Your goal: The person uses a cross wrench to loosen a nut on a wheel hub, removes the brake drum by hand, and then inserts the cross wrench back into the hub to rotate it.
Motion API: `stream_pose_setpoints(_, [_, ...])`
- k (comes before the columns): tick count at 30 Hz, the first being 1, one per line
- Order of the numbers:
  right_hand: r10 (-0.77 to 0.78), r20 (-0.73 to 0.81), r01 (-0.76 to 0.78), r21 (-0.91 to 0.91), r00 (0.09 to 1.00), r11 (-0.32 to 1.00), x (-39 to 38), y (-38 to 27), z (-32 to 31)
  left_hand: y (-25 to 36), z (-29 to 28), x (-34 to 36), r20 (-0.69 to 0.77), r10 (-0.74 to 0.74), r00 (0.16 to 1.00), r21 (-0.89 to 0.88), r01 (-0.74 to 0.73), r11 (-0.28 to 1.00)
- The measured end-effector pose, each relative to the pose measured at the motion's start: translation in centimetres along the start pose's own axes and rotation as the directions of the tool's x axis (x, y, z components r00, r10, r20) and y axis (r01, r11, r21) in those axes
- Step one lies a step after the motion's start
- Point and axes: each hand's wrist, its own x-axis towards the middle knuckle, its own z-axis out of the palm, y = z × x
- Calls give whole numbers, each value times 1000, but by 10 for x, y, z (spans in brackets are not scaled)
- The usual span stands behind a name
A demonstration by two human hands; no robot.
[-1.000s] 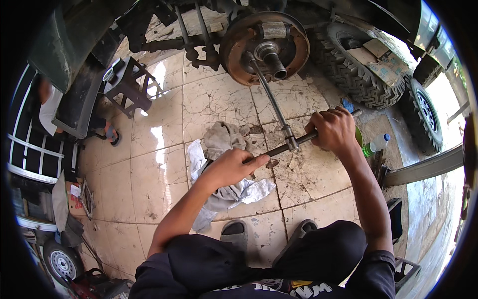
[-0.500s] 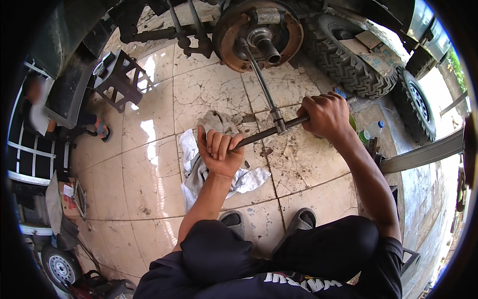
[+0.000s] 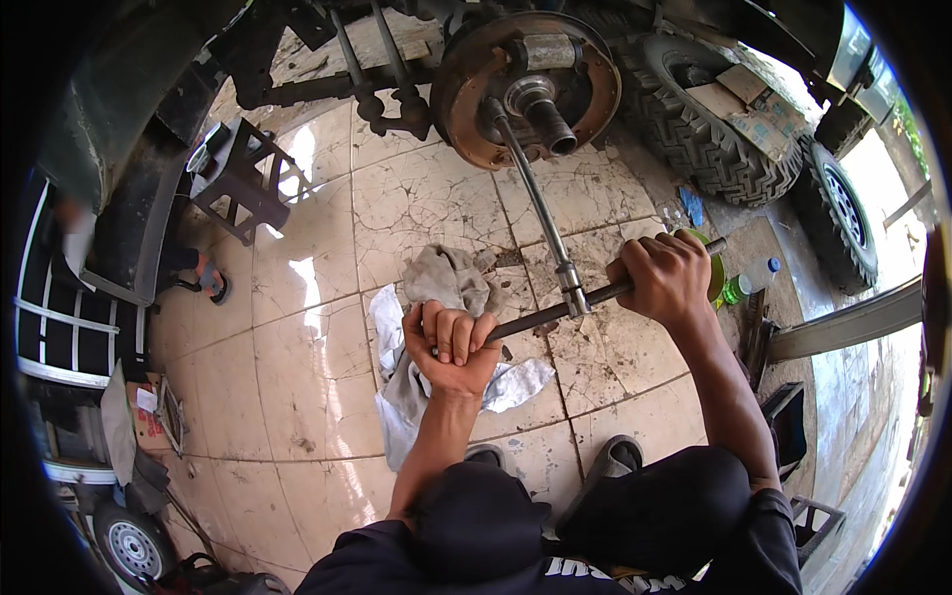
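Both my hands grip the dark crossbar of a T-handle socket wrench (image 3: pixel 537 213), one on each side of its shaft. My left hand (image 3: pixel 451 347) is closed round the left end of the bar. Near the bar's right end, my right hand (image 3: pixel 666 276) is wrapped over it, and the tip sticks out beyond the fingers. The long shiny shaft runs forward to the lower left part of a rusty brake assembly (image 3: pixel 474 119), beside the protruding axle hub (image 3: pixel 545 121). What the socket sits on is hidden.
Grey and white rags (image 3: pixel 446 278) lie on cracked floor tiles below my left hand. Large treaded tires (image 3: pixel 729 149) lean at the right, near a plastic bottle (image 3: pixel 736 288) and a green bowl (image 3: pixel 716 273). A stool (image 3: pixel 248 188) and another person's foot (image 3: pixel 210 280) are at left.
The view has shifted, so the brake assembly and floor sit lower and further right. My hands and the crossbar appear lower in the picture, with both grips unchanged.
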Motion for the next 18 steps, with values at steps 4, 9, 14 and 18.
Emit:
stream_pose_setpoints(4, [24, 145, -31, 43, 989, 999, 4, -8, -7, 8, -11, -4, 19, -42, 999, 41, 41, 998])
stream_pose_setpoints(9, [52, 365, -47, -24, 929, 999, 17, -32, -14, 10, -14, 3, 144, -115, 983, 74, 105, 992])
stream_pose_setpoints(14, [-81, 502, 73, 36, 861, 997, 30, -70, -7, 8, -14, 6, 17, -82, 996, 178, 78, 981])
stream_pose_setpoints(18, [-154, 358, 161, 10, 921, 987, 11, -62, 5, 39, -25, 10, -113, -90, 989, 512, 136, 848])
